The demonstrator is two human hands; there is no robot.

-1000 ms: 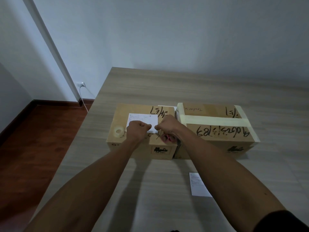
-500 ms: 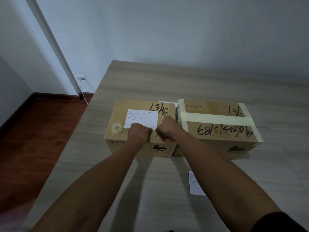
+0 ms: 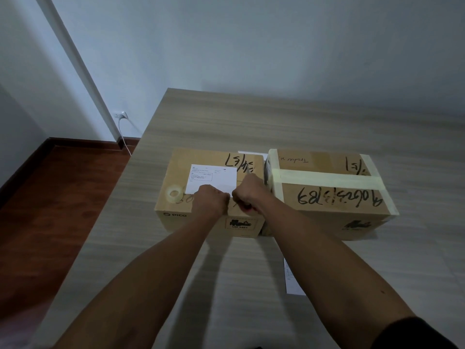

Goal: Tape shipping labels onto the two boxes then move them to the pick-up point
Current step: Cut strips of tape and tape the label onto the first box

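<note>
Two cardboard boxes sit side by side, touching, on the wooden table (image 3: 251, 127): the left box (image 3: 176, 210) carries one white shipping label (image 3: 214, 176) and one roll of clear tape (image 3: 174, 193) on its top, while the right box (image 3: 327, 197) is banded with pale tape. A second label (image 3: 292, 280) lies flat on the table nearer the person, partly hidden by the right forearm. Both fists are curled at the first label's near edge, the left hand (image 3: 210, 199) covering that edge and the right hand (image 3: 249, 195) just beside it, but what each one grips I cannot tell.
</note>
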